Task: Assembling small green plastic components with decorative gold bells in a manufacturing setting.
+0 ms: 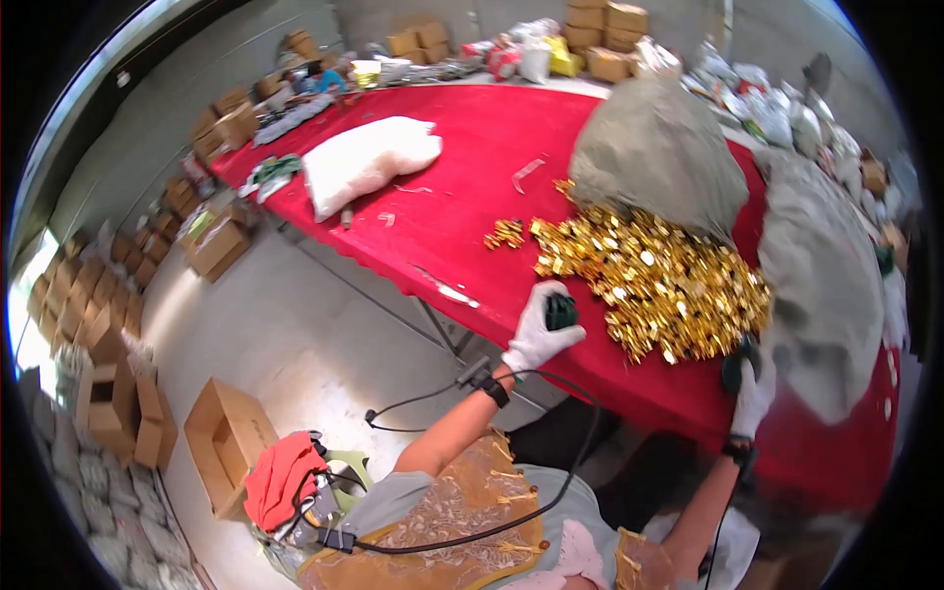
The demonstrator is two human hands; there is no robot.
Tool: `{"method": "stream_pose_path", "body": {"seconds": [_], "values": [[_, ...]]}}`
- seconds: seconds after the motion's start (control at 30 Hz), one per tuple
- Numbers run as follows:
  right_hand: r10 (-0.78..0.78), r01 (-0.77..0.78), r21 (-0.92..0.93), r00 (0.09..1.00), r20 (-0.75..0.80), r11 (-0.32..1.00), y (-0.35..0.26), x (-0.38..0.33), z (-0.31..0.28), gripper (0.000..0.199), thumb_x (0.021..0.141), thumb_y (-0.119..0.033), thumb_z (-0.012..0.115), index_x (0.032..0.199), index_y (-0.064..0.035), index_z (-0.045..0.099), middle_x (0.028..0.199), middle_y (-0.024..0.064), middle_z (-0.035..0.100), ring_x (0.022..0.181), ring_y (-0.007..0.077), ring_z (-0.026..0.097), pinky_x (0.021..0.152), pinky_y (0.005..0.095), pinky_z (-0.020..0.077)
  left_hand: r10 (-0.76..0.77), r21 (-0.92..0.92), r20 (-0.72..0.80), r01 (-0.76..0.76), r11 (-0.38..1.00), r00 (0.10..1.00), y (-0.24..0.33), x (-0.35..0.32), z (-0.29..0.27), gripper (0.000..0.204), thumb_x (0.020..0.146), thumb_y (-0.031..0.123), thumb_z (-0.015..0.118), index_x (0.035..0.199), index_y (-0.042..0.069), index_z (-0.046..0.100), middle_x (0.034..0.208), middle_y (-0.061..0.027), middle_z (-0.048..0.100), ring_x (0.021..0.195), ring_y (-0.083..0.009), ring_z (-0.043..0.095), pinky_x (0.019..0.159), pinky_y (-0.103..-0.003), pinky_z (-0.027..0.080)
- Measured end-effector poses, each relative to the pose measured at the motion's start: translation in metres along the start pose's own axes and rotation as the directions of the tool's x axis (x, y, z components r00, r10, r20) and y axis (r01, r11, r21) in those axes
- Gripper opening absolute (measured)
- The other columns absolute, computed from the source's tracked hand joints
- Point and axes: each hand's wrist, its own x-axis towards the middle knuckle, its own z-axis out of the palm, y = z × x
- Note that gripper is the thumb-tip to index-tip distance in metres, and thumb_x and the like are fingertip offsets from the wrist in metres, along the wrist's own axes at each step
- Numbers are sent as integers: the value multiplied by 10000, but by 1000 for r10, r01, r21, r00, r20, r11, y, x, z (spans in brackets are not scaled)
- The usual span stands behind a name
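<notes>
White-gloved left hand (539,332) rests at the near edge of the bench (472,197), fingers curled around a small dark green object (560,311). Right hand (753,393), also in a white glove, sits at the bench edge by the near right side of the gold pile; fingers wrapped on a dark green thing (737,366), partly hidden. Red cloth covers the bench. Big heap of small shiny gold pieces (654,280) lies just beyond both hands, spilling from under a grey sack (657,157). Small separate cluster of gold pieces (505,234) sits left of the heap. White bag (366,159) lies further back left. Cardboard boxes (602,34) stand at the far end, more boxes (98,324) on the floor left.
</notes>
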Motion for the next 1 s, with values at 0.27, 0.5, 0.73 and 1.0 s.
{"method": "stream_pose_path", "body": {"seconds": [0.27,0.5,0.73,1.0], "values": [[-100,102,-165,995,19,981,0,1,-6,382,974,-94,758,1344,-23,701,1251,106,742,1182,227,702,1063,349,529,-25,-87,12,26,996,1000,-22,1,6,804,722,58,973,1377,111,509,1222,-29,562,1136,-151,574,1054,-333,502],[-58,48,-53,976,-209,997,-11,-2,-1,416,896,-67,827,1297,-28,724,1248,127,739,1164,283,705,1050,381,535,-70,-123,-8,68,990,998,-24,1,8,814,709,68,982,1378,98,518,1220,-51,583,1103,-159,602,1016,-335,535],[-309,118,-499,896,-319,859,-19,-8,-4,488,825,-114,870,1289,-96,718,1288,145,709,1211,382,644,1062,483,515,-57,-184,6,57,981,998,-26,0,9,817,722,3,973,1392,101,516,1240,-32,562,1126,-150,586,1039,-334,527],[-389,173,-600,887,-250,781,-35,-11,4,578,870,-315,861,1357,-67,673,1434,192,629,1344,430,546,1139,527,450,-88,-244,38,95,965,995,-32,-2,7,833,720,3,985,1405,97,521,1263,-31,545,1149,-156,575,1051,-337,510]]}}
